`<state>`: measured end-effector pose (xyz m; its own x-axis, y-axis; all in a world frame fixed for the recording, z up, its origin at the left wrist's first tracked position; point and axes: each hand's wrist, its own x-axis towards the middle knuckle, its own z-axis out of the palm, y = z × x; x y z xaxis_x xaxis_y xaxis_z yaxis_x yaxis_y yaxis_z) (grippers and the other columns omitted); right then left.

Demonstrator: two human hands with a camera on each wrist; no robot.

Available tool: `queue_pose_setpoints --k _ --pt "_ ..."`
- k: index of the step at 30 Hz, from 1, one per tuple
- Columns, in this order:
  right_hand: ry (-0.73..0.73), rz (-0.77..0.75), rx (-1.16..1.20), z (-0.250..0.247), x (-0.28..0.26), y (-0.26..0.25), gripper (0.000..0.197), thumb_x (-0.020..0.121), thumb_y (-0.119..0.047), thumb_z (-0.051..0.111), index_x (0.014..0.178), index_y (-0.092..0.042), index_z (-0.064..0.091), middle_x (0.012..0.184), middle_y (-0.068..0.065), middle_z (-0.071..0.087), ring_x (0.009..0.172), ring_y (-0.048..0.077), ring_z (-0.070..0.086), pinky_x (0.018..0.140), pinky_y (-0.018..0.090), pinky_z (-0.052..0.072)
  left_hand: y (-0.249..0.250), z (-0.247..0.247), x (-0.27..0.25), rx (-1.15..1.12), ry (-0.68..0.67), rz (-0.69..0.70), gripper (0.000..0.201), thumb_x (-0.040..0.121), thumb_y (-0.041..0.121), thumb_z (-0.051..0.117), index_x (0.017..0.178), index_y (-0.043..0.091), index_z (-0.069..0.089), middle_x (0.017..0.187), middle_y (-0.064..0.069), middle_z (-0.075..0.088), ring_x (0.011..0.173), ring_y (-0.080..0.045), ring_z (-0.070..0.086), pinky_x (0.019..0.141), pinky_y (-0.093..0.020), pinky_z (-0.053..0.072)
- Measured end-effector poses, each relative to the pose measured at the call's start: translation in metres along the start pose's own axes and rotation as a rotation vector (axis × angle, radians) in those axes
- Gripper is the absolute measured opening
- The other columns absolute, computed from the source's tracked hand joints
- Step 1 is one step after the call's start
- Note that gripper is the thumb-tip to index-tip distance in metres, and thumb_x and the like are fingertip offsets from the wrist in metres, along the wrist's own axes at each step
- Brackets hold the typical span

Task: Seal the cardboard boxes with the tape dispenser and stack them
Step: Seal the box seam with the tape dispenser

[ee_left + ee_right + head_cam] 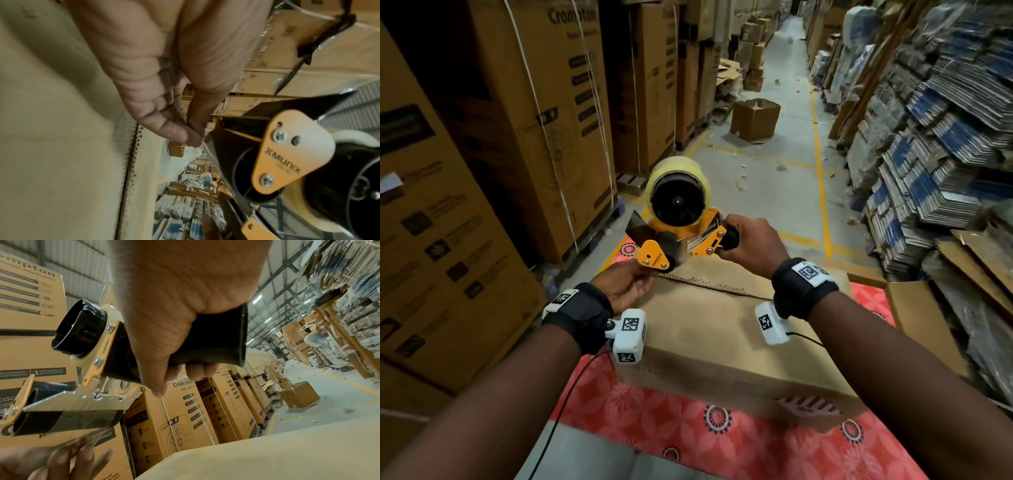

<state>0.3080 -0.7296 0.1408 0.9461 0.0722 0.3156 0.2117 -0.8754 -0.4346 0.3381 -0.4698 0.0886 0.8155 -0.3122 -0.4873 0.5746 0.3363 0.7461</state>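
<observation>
Right hand [748, 245] grips the tape dispenser [676, 219]; left hand [625, 286] pinches its tape end. Press that onto the box [709, 329] below before pulling.

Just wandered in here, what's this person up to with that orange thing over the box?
A person is getting ready to tape a brown cardboard box that sits on a red patterned cloth in a warehouse aisle. Their right hand grips the black handle of an orange tape dispenser above the box's top seam. Their left hand pinches the loose end of the clear tape at its front. No tape shows on the seam yet.
</observation>
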Motion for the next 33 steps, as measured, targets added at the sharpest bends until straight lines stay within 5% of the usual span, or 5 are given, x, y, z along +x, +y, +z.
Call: queue_pose_setpoints --k 8,12,23,28,33 --pt "-0.108 -0.021 -0.097 0.023 0.010 0.000 0.024 0.077 -0.030 0.075 0.093 -0.024 0.058 0.077 -0.008 0.061 0.071 0.021 0.057 0.059 0.029 0.034 0.026 -0.018 0.016 0.530 0.138 0.181 0.024 0.089 -0.015 0.047 0.075 0.001 0.058 0.060 -0.014 0.054 0.038 -0.014 0.051 0.034 -0.016 0.038" --pt "-0.093 -0.020 -0.154 0.028 0.015 0.005 0.026 0.078 -0.031 0.074 0.095 -0.025 0.055 0.080 -0.004 0.065 0.070 0.023 0.056 0.058 0.029 0.033 0.049 -0.053 0.028 0.616 0.158 0.172 0.019 0.088 -0.010 0.057 0.101 0.003 0.058 0.070 -0.016 0.062 0.044 -0.013 0.055 0.041 -0.019 0.044" --pt "-0.165 0.020 -0.239 0.053 0.018 0.017 0.034 0.082 -0.039 0.075 0.105 -0.026 0.053 0.095 -0.002 0.071 0.084 0.025 0.064 0.066 0.036 0.050 0.065 -0.076 0.063 0.913 0.189 0.098 0.033 0.092 -0.010 0.049 0.121 0.001 0.039 0.077 -0.024 0.058 0.057 -0.025 0.050 0.050 -0.028 0.042" --pt "-0.223 -0.008 -0.310 0.063 0.017 0.014 0.035 0.084 -0.038 0.074 0.110 -0.026 0.053 0.098 0.000 0.071 0.087 0.027 0.065 0.066 0.035 0.049 0.055 -0.081 0.076 1.011 0.242 0.086 0.021 0.093 -0.006 0.053 0.111 0.003 0.047 0.082 -0.022 0.061 0.063 -0.025 0.056 0.050 -0.026 0.047" --pt "-0.234 -0.020 -0.326 0.068 0.014 0.016 0.035 0.086 -0.037 0.073 0.111 -0.024 0.052 0.102 0.000 0.070 0.091 0.028 0.064 0.063 0.032 0.040 0.033 -0.087 0.090 1.160 0.201 0.109 0.013 0.088 -0.001 0.062 0.092 0.010 0.057 0.070 -0.008 0.062 0.046 -0.005 0.060 0.041 -0.014 0.043"
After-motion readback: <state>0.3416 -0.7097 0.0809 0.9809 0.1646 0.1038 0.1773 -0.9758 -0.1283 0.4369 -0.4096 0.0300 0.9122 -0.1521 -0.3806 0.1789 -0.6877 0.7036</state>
